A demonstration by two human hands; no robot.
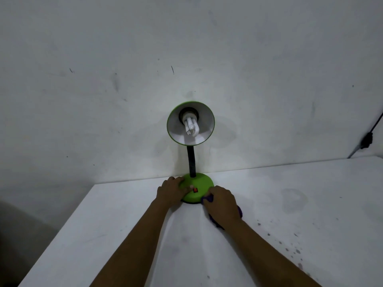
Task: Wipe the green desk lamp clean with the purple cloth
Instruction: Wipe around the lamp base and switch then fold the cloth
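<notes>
The green desk lamp (202, 182) stands upright at the back of the white table, against the wall. It has a round green base with a red switch, a black flexible neck and a green shade tilted toward me with a white bulb inside. My left hand (171, 190) rests on the left side of the base, thumb near the switch. My right hand (222, 203) presses the purple cloth (208, 198) against the front right edge of the base. Most of the cloth is hidden under that hand; a bit shows by the wrist.
The white table (124, 235) has dark specks and stains on its right side. Its left edge drops off into a dark area. A black cable with a plug (366, 140) runs down the grey wall at the far right.
</notes>
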